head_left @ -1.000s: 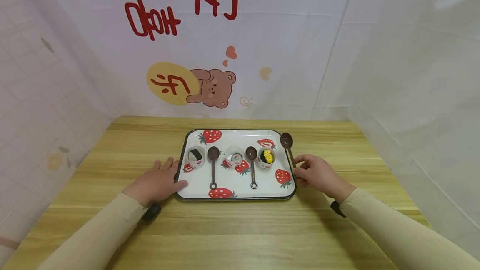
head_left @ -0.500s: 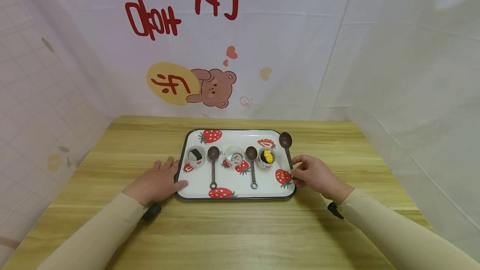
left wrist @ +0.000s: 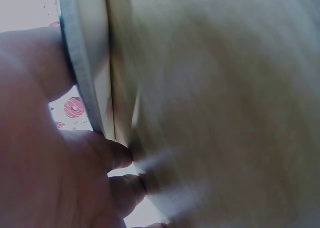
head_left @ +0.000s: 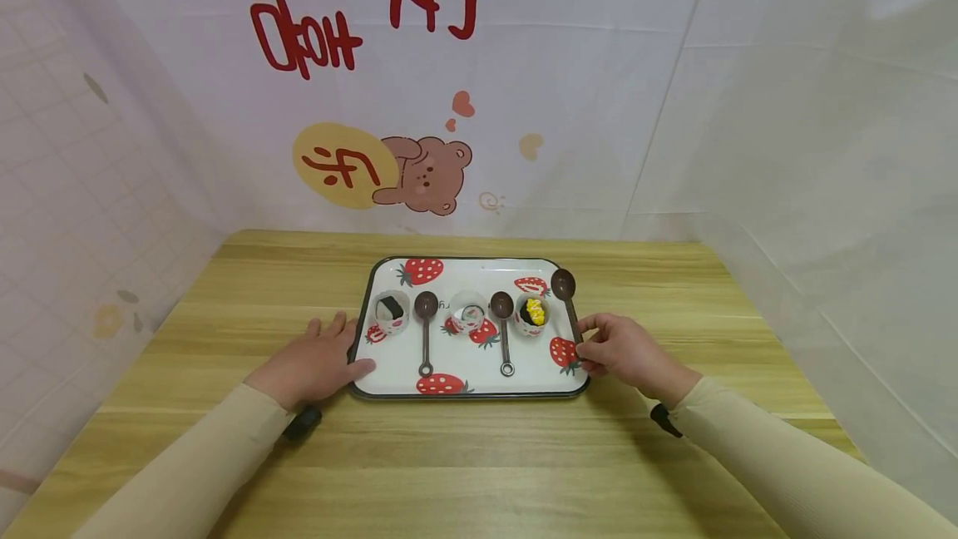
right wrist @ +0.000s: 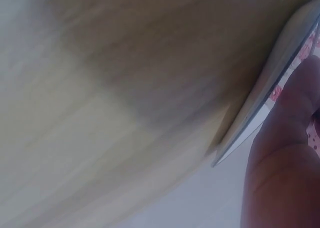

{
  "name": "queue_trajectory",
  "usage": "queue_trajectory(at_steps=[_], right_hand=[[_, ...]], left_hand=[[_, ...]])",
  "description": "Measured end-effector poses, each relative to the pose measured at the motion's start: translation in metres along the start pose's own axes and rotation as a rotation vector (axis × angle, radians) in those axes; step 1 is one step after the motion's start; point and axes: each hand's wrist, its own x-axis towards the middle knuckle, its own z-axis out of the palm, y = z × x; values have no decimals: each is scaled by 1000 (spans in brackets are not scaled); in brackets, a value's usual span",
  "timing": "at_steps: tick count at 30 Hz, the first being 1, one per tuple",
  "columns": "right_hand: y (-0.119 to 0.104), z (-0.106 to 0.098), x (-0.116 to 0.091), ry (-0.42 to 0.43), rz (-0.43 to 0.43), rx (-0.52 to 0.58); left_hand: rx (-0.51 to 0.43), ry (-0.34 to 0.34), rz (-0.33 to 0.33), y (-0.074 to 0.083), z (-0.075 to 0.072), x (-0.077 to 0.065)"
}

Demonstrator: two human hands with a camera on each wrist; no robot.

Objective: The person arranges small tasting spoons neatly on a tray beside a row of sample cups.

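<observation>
On the table, a white tray (head_left: 479, 273) with strawberry prints and a dark rim holds small cups and brown spoons. My left hand (head_left: 318, 363) lies at its left edge, thumb over the rim and the other fingers spread outside it. At the right edge, my right hand (head_left: 624, 356) pinches the handle of a brown spoon (head_left: 564, 284), its bowl pointing away from me. Two more spoons, the left spoon (head_left: 426, 306) and the middle spoon (head_left: 502, 306), lie lengthwise between the cups. In the right wrist view, a finger (right wrist: 282, 158) hides most of the tray's inside.
Inside the tray, the left cup (head_left: 392, 323) holds a black-and-white piece, the middle cup (head_left: 467, 324) a pale round piece, and the right cup (head_left: 533, 326) a black-and-yellow piece. The wooden table (head_left: 464, 472) meets a printed cloth backdrop (head_left: 569, 65) behind.
My right hand has shifted slightly left, bringing the pinched spoon from the tray's outer right side to over its right edge. My left hand has stayed in place.
</observation>
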Motion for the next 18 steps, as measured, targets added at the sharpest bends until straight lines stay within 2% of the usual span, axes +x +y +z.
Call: queue_trajectory(at_steps=[18], right_hand=[[3,5,0,16,41,-53]], left_hand=[[11,1,4,0,0,0]])
